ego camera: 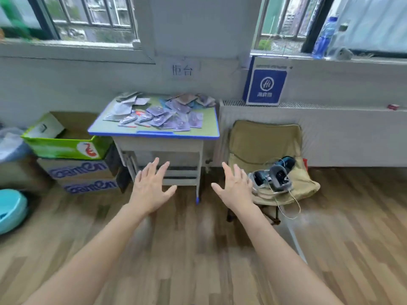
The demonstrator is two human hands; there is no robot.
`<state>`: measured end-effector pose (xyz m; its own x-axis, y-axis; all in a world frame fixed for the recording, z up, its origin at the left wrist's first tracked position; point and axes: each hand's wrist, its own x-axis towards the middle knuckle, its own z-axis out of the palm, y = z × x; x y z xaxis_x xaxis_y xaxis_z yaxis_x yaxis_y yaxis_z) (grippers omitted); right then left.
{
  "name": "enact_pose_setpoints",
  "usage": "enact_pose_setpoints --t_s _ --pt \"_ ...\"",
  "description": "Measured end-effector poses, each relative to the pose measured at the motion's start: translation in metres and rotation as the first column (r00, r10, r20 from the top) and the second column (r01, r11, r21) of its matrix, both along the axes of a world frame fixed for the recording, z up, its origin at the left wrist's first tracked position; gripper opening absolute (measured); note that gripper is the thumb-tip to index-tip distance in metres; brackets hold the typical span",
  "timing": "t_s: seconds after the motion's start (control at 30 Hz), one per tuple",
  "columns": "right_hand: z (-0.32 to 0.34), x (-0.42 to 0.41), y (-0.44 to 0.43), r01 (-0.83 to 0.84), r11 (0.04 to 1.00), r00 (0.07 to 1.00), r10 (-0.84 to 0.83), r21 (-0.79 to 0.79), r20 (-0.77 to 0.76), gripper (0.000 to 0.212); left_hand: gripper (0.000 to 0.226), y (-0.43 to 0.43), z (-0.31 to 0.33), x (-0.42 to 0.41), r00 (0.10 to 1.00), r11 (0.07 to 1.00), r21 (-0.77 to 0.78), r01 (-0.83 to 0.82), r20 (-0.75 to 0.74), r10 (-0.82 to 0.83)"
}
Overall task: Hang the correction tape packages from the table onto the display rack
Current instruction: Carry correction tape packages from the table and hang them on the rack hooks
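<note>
Several purple and grey correction tape packages [167,117] lie scattered on a small green-topped table with a blue rim [198,134] against the far wall. My left hand [152,188] and my right hand [236,187] are both stretched forward with fingers spread, in the air in front of the table's legs. Neither hand holds or touches anything. No display rack is in view.
Stacked cardboard boxes [81,170] with a green box [66,139] on top stand left of the table. To the table's right, a tan folding chair [264,142] carries devices with cables [273,175]. A white radiator [341,133] and blue box [265,84] line the wall. Wooden floor lies in front.
</note>
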<state>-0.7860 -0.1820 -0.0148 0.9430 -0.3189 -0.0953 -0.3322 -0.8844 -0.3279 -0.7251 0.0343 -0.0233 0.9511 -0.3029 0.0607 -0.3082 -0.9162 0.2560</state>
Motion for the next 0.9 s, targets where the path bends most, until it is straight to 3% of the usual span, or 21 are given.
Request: enact_pose_setpoints --t_s 0.33,0.73,0.9 --pt "-0.002 0.184 0.020 -0.086 0.996 0.996 0.086 -0.013 -0.016 0.071 0.073 0.019 0.000 0.167 0.997 0.996 -0.049 -0.073 -0.039 0.071" --pt "-0.024 0.406 0.012 0.054 0.998 0.997 -0.055 -0.008 -0.048 0.070 0.072 0.023 -0.016 0.419 0.998 0.999 -0.054 0.005 -0.061 -0.009" --pt "-0.043 0.463 0.006 0.108 0.994 0.984 -0.104 0.021 -0.145 0.074 0.071 0.024 -0.032 0.482 0.990 0.998 -0.056 0.017 -0.136 -0.025"
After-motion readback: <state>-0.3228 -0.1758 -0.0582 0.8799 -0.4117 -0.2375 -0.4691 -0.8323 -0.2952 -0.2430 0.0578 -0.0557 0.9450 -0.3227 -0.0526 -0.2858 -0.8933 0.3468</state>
